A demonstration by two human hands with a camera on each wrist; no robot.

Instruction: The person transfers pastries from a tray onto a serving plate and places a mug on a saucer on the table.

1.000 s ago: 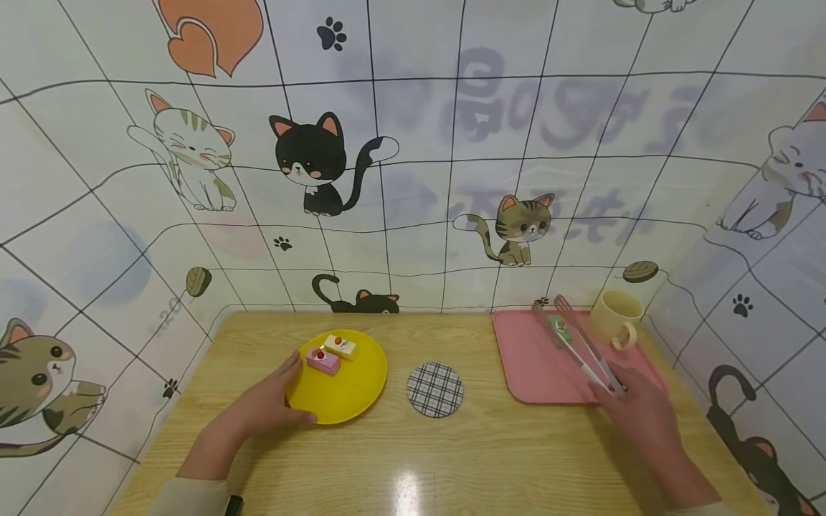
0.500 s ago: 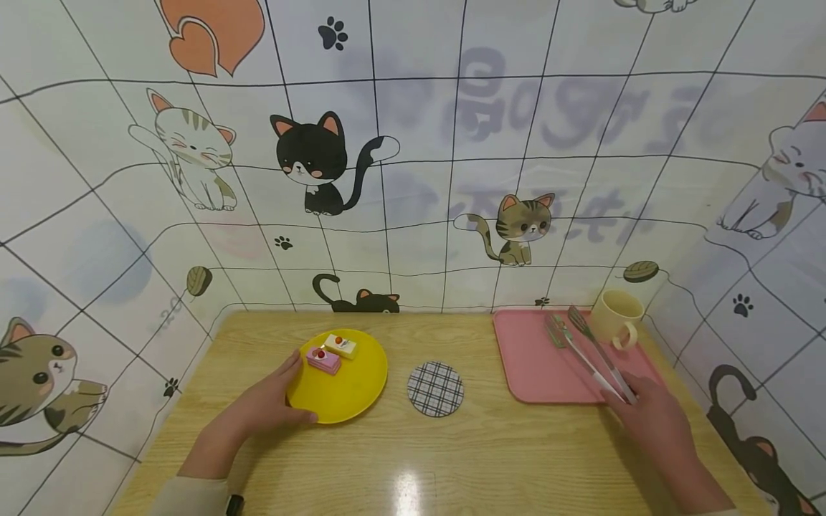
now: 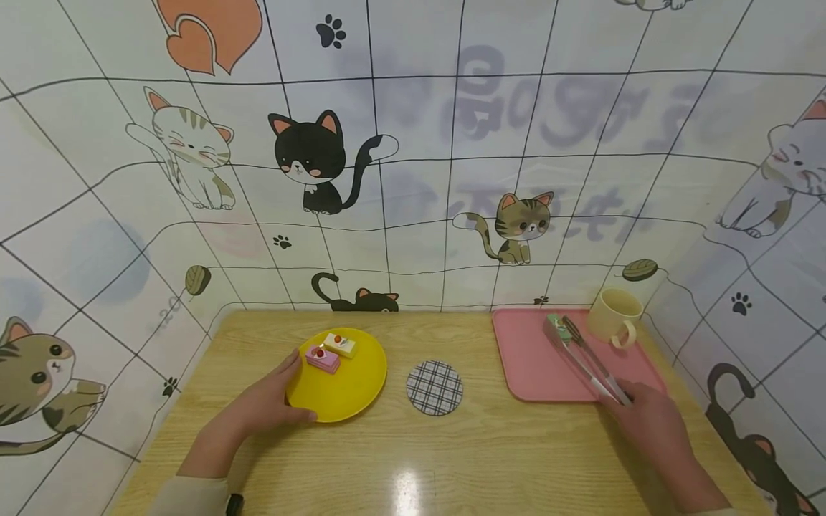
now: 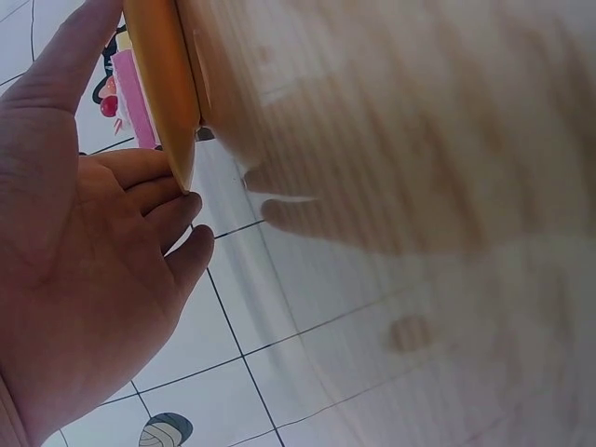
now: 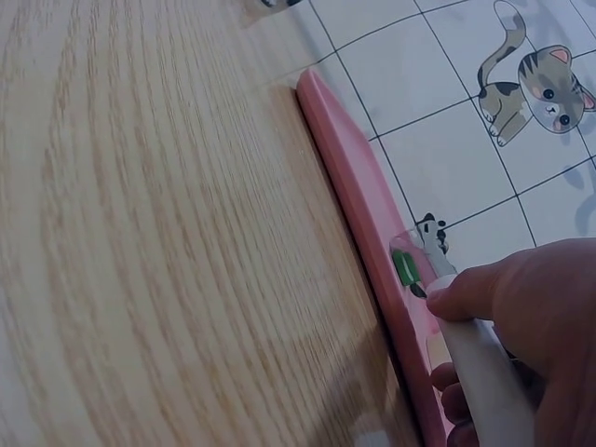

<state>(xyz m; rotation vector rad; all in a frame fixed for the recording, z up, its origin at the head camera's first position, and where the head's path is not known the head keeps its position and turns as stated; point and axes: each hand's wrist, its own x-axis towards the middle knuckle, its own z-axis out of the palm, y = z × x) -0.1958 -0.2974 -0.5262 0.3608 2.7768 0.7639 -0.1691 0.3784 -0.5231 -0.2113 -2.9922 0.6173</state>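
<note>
My left hand (image 3: 266, 401) holds the yellow plate (image 3: 342, 401) at its left rim, thumb at the near edge and fingers farther along; the left wrist view shows fingertips right at the rim. A pink cake piece (image 3: 323, 360) and a cream one (image 3: 340, 345), both topped with red or orange fruit, sit on the plate. My right hand (image 3: 652, 419) grips a pair of tongs (image 3: 590, 369) by the white handles. Over the pink tray (image 3: 529, 373), the tong tips flank a small green cake piece (image 3: 559, 328); one tip overlaps its left side in the head view.
A pale yellow mug (image 3: 613, 315) stands at the tray's back right corner, handle toward me. Between plate and tray lies a round checked coaster (image 3: 435, 388). Cat-print sheeting (image 3: 419, 193) encloses the wooden table (image 3: 452, 459) at the back and sides.
My right hand has shifted right and slightly toward me, drawing the tongs back. Their tips, earlier beyond the green cake piece, are now beside it. My left hand and the plate stay put.
</note>
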